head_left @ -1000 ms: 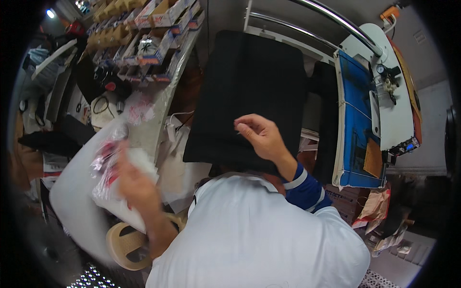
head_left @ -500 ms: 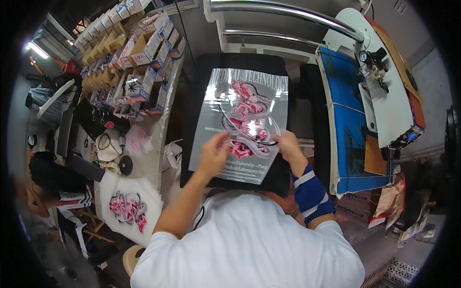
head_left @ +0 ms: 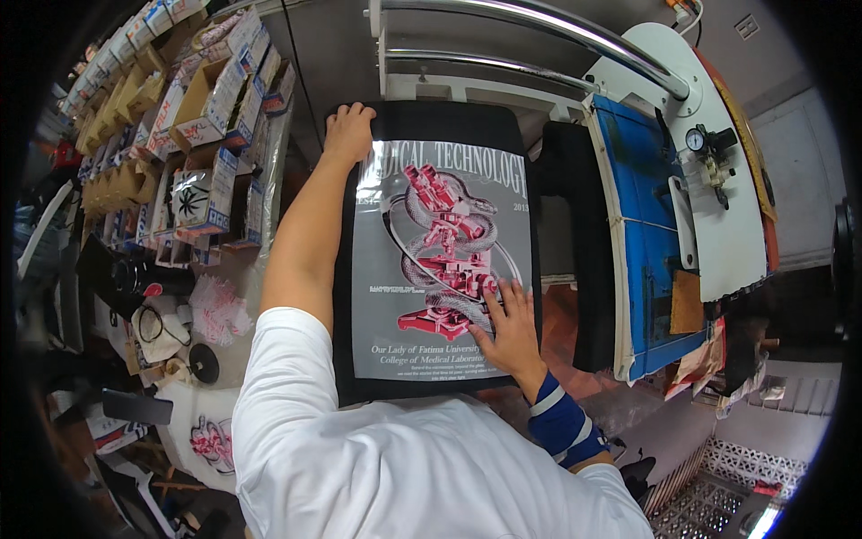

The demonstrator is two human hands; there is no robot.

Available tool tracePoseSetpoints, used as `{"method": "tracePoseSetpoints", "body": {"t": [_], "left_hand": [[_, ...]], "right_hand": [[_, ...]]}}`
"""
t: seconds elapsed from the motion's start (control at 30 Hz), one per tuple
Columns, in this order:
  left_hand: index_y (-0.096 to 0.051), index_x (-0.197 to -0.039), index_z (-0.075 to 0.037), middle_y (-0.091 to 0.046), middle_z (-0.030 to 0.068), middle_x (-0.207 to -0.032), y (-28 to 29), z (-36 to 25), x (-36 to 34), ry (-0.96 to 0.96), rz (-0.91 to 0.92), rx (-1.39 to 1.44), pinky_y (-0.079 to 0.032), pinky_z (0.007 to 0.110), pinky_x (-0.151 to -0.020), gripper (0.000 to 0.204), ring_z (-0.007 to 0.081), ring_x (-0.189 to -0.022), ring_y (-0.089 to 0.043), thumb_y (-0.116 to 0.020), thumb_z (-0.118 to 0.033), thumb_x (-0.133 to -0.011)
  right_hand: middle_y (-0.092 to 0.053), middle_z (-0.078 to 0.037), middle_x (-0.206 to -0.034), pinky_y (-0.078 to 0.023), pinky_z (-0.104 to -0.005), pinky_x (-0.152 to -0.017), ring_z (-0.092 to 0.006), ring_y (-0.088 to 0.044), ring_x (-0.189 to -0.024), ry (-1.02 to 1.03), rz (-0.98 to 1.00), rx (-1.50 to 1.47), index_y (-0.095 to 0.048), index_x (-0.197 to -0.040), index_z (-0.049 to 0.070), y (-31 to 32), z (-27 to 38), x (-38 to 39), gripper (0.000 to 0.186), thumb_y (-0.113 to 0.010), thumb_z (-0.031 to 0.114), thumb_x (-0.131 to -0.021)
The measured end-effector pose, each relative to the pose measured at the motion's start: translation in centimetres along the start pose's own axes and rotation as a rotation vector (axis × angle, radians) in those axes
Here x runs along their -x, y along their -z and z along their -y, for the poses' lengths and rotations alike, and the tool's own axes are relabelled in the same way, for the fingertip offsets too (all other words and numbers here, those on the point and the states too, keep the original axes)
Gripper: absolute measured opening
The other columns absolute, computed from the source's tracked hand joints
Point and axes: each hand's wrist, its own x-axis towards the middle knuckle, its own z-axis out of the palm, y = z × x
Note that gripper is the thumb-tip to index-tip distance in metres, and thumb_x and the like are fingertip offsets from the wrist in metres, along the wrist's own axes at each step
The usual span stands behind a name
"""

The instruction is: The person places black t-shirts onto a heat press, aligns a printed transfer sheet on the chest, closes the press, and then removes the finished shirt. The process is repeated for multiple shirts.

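The printed sheet (head_left: 440,260), grey with a red microscope and a snake wound round it, lay flat on the black pad (head_left: 440,121), leaving a dark strip bare at the far end. The right hand (head_left: 512,330) rested on the sheet's lower right part, open, palm down, fingers spread. The left hand (head_left: 349,133) touched the pad's far left corner with bent fingers; I couldn't tell whether it gripped. Over to the left I saw cardboard boxes (head_left: 206,103); to the right, a blue panel (head_left: 642,180).
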Motion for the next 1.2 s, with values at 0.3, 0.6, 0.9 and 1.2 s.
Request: {"method": "tracePoseSetpoints", "body": {"t": [0.3, 0.6, 0.9, 1.2], "left_hand": [[-0.069, -0.121, -0.011, -0.067, 0.0092, -0.132, 2.3, 0.4, -1.6, 0.053, 0.053, 0.058, -0.039, 0.06, -0.109, 0.03, 0.035, -0.125, -0.06, -0.056, -0.017, -0.094], [-0.072, -0.104, -0.002, -0.069, 0.0157, -0.113, 8.2, -3.9, 23.7, -0.039, -0.273, 0.489, -0.048, 0.048, -0.102, 0.021, 0.0377, -0.112, -0.063, -0.072, -0.003, -0.083], [-0.07, -0.134, -0.005, -0.056, 0.017, -0.153, 8.4, -6.4, 29.5, -0.001, -0.059, 0.426, -0.03, 0.055, -0.125, 0.055, 0.0408, -0.149, -0.043, -0.082, -0.019, -0.082], [-0.069, -0.135, -0.006, -0.056, 0.016, -0.153, 7.9, -6.3, 29.9, 0.005, -0.088, 0.45, -0.03, 0.054, -0.125, 0.056, 0.0396, -0.149, -0.043, -0.082, -0.017, -0.082]], "right_hand": [[-0.043, -0.024, -0.16, -0.019, -0.0635, -0.125, -0.0476, -0.033, -0.152, 0.06, -0.02, -0.054, -0.055, -0.15, 0.006, 0.3, -0.2, -5.4, 0.069, -0.07, 0.044, -0.094], [-0.052, -0.023, -0.15, -0.032, -0.0577, -0.121, -0.046, -0.043, -0.144, 0.011, -0.19, -0.091, -0.063, -0.136, 0.002, 0.5, -5.2, -3.1, 0.053, -0.074, 0.03, -0.091], [-0.049, -0.022, -0.154, -0.034, -0.0545, -0.12, -0.0456, -0.038, -0.148, 0.053, -0.228, -0.199, -0.063, -0.139, 0.002, -0.1, -6.0, -3.0, 0.055, -0.073, 0.026, -0.09], [-0.047, -0.026, -0.154, -0.036, -0.0546, -0.119, -0.0482, -0.041, -0.144, 0.058, -0.277, -0.187, -0.064, -0.137, 0.004, -0.3, -5.8, -2.6, 0.055, -0.075, 0.026, -0.088]]}}
